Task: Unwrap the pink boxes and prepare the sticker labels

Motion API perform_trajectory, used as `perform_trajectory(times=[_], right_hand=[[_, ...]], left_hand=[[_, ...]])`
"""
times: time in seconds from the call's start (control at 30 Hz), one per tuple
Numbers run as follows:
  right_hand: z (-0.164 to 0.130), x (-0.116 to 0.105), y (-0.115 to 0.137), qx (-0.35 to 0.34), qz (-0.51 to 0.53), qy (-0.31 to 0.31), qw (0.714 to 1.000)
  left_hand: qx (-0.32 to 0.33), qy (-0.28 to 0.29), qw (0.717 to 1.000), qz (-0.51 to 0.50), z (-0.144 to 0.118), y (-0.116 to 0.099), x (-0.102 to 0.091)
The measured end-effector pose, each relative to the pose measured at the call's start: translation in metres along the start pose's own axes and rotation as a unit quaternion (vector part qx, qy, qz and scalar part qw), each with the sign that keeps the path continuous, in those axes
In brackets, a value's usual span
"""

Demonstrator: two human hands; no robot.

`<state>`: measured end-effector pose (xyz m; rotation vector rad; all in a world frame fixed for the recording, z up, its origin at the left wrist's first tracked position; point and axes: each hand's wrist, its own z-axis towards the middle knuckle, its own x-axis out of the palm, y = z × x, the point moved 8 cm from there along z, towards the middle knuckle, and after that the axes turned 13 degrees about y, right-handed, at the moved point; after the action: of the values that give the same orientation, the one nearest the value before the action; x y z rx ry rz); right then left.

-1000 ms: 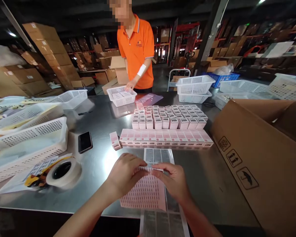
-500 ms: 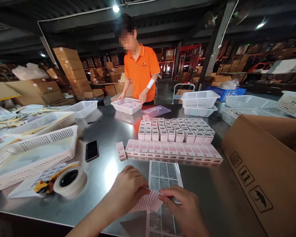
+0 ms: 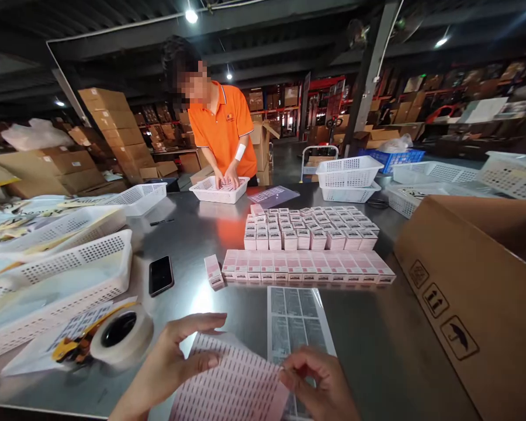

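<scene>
Both the left hand (image 3: 169, 365) and right hand (image 3: 322, 383) pinch a pink label sheet (image 3: 232, 386), its bottom cropped.

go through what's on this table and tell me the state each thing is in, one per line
left hand: holding the pink label sheet by its left side
right hand: pinching that sheet's right edge
tape roll: lying flat
phone: screen dark, face up
cardboard box: open
row of pink boxes: lying flat, side by side

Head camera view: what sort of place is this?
Probably a warehouse packing area: stacked cardboard boxes line the back, rows of small pink boxes cover a steel table, and the left hand and right hand hold a pink label sheet.
</scene>
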<state>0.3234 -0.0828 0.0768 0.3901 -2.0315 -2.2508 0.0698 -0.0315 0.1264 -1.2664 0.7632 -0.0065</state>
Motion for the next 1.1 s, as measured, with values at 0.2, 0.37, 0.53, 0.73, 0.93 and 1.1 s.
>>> perform_trajectory(times=[0.2, 0.37, 0.53, 0.73, 0.93, 1.1], right_hand=[[0.001, 0.001, -0.018, 0.033, 0.041, 0.007, 0.999], [0.0, -0.008, -0.028, 0.032, -0.005, -0.037, 0.999], [-0.003, -0.009, -0.037, 0.031, -0.091, -0.028, 0.995], [-0.012, -0.021, -0.061, 0.091, -0.205, 0.015, 0.974], [-0.024, -0.054, -0.092, 0.143, -0.342, -0.007, 0.929], [-0.039, -0.1, -0.114, 0.148, -0.146, -0.166, 0.964]], left_hand=[[-0.038, 0.053, 0.985, -0.161, 0.017, 0.025, 0.023], [-0.162, 0.076, 0.954, -0.238, 0.034, 0.059, 0.055], [-0.204, 0.117, 0.947, -0.217, 0.038, 0.082, 0.071], [-0.198, 0.192, 0.922, -0.273, 0.052, 0.076, 0.085], [-0.242, 0.234, 0.811, -0.479, 0.056, 0.075, 0.115], [-0.276, 0.187, 0.749, -0.573, 0.033, 0.091, 0.13]])
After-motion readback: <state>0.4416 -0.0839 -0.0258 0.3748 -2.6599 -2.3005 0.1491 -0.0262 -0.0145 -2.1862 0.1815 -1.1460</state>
